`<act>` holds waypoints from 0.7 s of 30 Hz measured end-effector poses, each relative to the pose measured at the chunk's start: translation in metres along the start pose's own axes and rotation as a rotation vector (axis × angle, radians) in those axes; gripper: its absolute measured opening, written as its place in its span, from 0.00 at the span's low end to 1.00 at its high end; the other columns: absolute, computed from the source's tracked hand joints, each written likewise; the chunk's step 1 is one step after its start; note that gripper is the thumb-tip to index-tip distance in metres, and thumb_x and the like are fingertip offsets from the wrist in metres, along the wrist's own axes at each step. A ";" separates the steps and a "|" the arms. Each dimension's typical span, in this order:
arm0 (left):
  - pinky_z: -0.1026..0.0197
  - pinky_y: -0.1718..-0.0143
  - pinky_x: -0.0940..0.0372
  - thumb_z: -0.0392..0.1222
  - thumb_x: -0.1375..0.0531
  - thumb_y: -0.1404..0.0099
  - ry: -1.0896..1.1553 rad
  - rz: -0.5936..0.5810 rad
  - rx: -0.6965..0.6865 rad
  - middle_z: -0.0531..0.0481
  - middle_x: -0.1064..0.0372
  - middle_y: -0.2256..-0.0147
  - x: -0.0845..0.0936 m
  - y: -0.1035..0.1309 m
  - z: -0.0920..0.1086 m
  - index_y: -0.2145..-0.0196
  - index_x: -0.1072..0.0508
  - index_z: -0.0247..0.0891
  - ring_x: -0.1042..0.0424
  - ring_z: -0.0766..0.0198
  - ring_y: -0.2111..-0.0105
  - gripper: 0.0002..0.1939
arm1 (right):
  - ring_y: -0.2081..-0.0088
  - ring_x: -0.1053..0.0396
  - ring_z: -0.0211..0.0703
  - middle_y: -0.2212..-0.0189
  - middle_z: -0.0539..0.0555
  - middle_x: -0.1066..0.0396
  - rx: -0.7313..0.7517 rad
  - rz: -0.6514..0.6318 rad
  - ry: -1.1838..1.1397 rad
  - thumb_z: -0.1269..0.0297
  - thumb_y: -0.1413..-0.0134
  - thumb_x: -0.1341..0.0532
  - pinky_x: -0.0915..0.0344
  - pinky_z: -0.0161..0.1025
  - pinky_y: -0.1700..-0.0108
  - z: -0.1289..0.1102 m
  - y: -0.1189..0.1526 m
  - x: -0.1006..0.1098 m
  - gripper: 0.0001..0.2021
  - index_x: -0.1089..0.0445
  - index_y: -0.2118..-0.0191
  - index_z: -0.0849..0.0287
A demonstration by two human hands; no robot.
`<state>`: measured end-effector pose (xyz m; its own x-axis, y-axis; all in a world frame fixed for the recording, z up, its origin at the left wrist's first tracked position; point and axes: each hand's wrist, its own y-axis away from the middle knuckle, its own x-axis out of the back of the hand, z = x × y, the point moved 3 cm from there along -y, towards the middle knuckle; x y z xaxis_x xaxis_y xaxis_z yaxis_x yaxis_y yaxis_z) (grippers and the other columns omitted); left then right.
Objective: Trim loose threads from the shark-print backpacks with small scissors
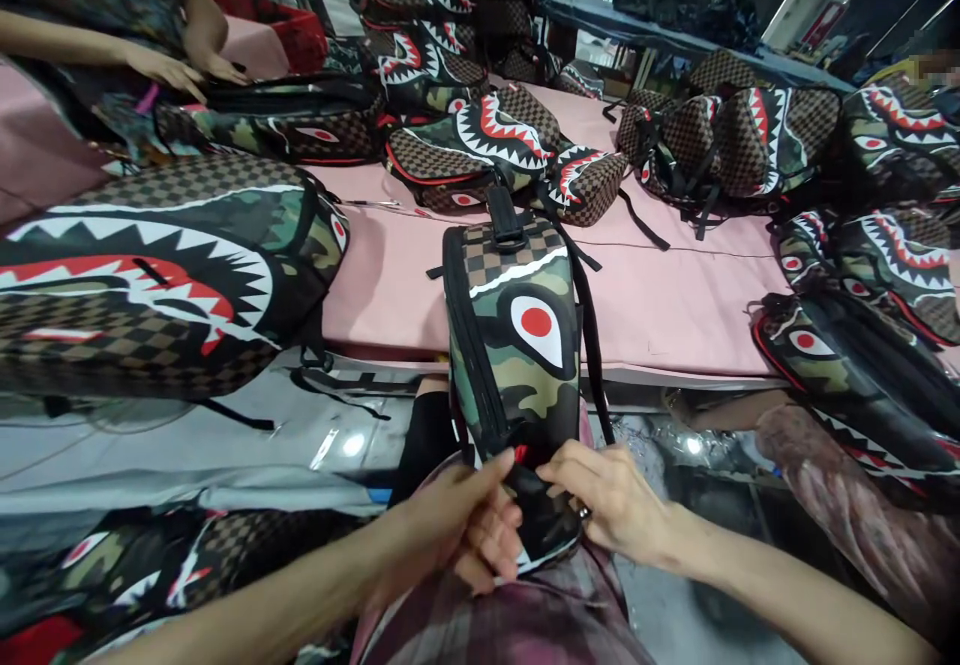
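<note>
An upright backpack [517,345] with camouflage, brown checks and a red-and-white eye leans between my lap and the pink table edge. My right hand [604,500] has its fingers curled and pinched on the bag's lower right part, beside a small red patch [520,454]. Against the lower left of the bag lies my left hand [484,525], thumb raised toward the red patch and fingers loosely bent and apart. What the right fingertips pinch is partly hidden. A black strap [592,345] runs down the bag's right side, and its top handle [506,215] points toward the table.
On the pink table [637,290], a large shark-mouth backpack [150,275] lies left and several more stand behind and right. Across the table, a person's hands [180,73] work on another bag [285,125]. More bags [180,565] lie low at left. A patterned sleeve [847,505] is at right.
</note>
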<state>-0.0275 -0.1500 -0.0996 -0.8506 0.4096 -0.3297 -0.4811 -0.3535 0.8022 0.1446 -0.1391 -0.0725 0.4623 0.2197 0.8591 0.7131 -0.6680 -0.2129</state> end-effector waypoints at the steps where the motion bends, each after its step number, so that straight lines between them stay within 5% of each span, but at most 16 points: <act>1: 0.64 0.80 0.37 0.73 0.50 0.51 0.095 0.008 0.070 0.43 0.30 0.78 -0.001 -0.006 -0.001 0.76 0.33 0.34 0.29 0.59 0.77 0.34 | 0.76 0.38 0.35 0.71 0.52 0.34 0.040 0.029 0.052 0.77 0.45 0.54 0.47 0.33 0.78 -0.004 0.000 -0.003 0.14 0.36 0.57 0.64; 5: 0.64 0.80 0.36 0.64 0.44 0.48 0.131 0.082 0.200 0.41 0.31 0.81 0.002 -0.024 0.001 0.80 0.32 0.31 0.30 0.61 0.81 0.28 | 0.80 0.43 0.36 0.77 0.51 0.37 0.177 0.090 0.205 0.73 0.39 0.57 0.49 0.35 0.79 -0.018 0.002 -0.017 0.14 0.35 0.64 0.64; 9: 0.61 0.70 0.32 0.39 0.37 0.50 0.387 0.071 0.063 0.46 0.30 0.79 -0.002 -0.030 -0.008 0.76 0.32 0.33 0.28 0.62 0.77 0.08 | 0.79 0.43 0.36 0.78 0.50 0.39 0.228 0.076 0.333 0.74 0.40 0.54 0.50 0.36 0.79 -0.022 0.008 -0.027 0.13 0.35 0.69 0.62; 11: 0.59 0.67 0.31 0.33 0.36 0.53 0.521 0.028 -0.033 0.51 0.31 0.80 -0.005 -0.031 -0.014 0.75 0.32 0.34 0.28 0.63 0.77 0.08 | 0.78 0.42 0.36 0.77 0.50 0.39 0.249 0.065 0.380 0.75 0.41 0.52 0.49 0.36 0.79 -0.022 0.012 -0.030 0.11 0.35 0.69 0.63; 16: 0.56 0.57 0.32 0.33 0.33 0.55 0.618 -0.007 -0.163 0.48 0.29 0.76 -0.010 -0.032 -0.020 0.78 0.32 0.33 0.26 0.60 0.70 0.09 | 0.77 0.39 0.36 0.75 0.52 0.34 0.294 0.028 0.458 0.75 0.42 0.50 0.46 0.36 0.79 -0.020 0.022 -0.030 0.11 0.32 0.61 0.67; 21: 0.51 0.48 0.37 0.37 0.32 0.55 0.652 -0.030 -0.189 0.46 0.26 0.67 -0.019 -0.034 -0.019 0.72 0.30 0.34 0.27 0.52 0.59 0.12 | 0.74 0.35 0.37 0.60 0.61 0.29 0.249 -0.017 0.442 0.74 0.41 0.53 0.41 0.35 0.78 -0.012 0.036 -0.022 0.16 0.35 0.51 0.72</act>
<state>0.0009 -0.1612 -0.1301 -0.7619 -0.1480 -0.6305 -0.4849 -0.5150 0.7068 0.1531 -0.1767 -0.0936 0.2205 -0.1286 0.9669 0.8477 -0.4650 -0.2552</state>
